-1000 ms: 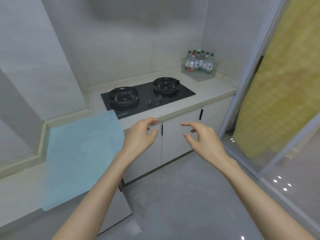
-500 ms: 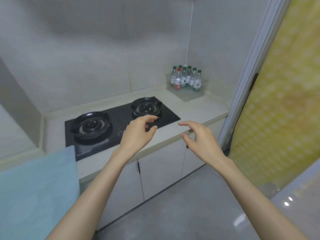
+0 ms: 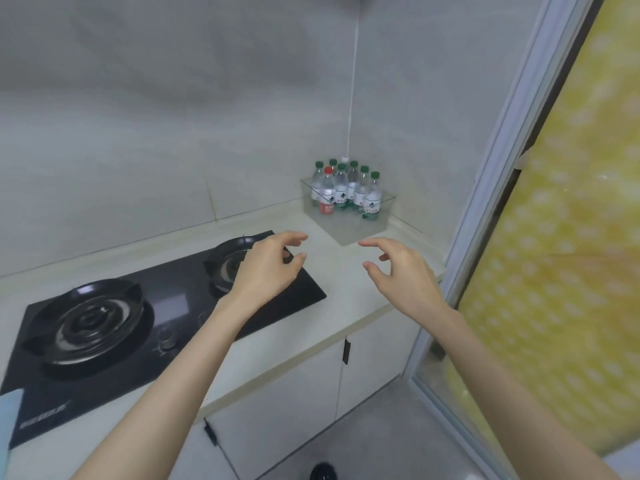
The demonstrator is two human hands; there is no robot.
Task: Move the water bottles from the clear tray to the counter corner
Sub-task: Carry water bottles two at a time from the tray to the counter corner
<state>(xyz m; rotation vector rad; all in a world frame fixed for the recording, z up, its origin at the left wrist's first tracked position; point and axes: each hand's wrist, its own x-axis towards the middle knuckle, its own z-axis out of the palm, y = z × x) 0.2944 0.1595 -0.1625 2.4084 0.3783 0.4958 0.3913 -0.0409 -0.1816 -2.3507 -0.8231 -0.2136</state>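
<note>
Several small water bottles [image 3: 349,190] stand upright and packed together in a clear tray [image 3: 353,230] at the far right corner of the pale counter [image 3: 346,282]. Most have green caps; one has a red cap and red label [image 3: 327,195]. My left hand [image 3: 268,268] hovers over the right edge of the hob with fingers curled apart, holding nothing. My right hand [image 3: 401,275] is level with it over the bare counter, also open and empty. Both hands are short of the tray's near corner.
A black two-burner gas hob [image 3: 145,323] fills the counter's left part. White cabinet doors [image 3: 294,396] sit below. A sliding door frame [image 3: 485,202] with yellow patterned covering [image 3: 561,237] rises at the right. A blue cloth corner [image 3: 8,420] shows at far left.
The view has closed in on the counter and swung right; the bottles now appear larger and nearer. Both hands have reached forward over the counter, staying open and empty.
</note>
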